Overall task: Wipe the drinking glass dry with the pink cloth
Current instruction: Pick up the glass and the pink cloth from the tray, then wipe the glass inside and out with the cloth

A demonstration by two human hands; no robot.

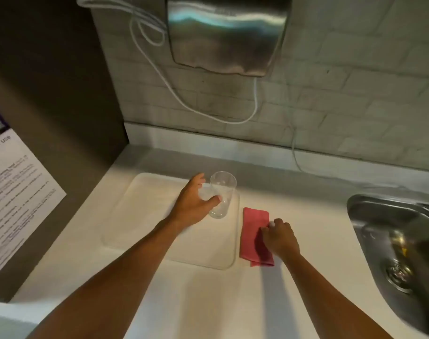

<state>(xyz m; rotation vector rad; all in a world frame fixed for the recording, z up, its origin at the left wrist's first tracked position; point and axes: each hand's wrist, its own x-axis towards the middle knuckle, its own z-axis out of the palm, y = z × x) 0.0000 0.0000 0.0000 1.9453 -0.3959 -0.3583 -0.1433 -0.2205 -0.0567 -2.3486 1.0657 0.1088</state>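
A white counter (208, 302) runs from a steel sink (392, 241) at right to a pale tray (140, 216) at left. On the tray's right edge stands the drinking glass (222, 194), upright, mouth up — the left hand (196, 204) wraps it from the left, thumb across the front. Just beside the tray lies the folded pink cloth (252, 231), long axis running away from the person; the right hand (279, 237) pinches its right edge. Glass and cloth sit near, not touching — each hand has its own.
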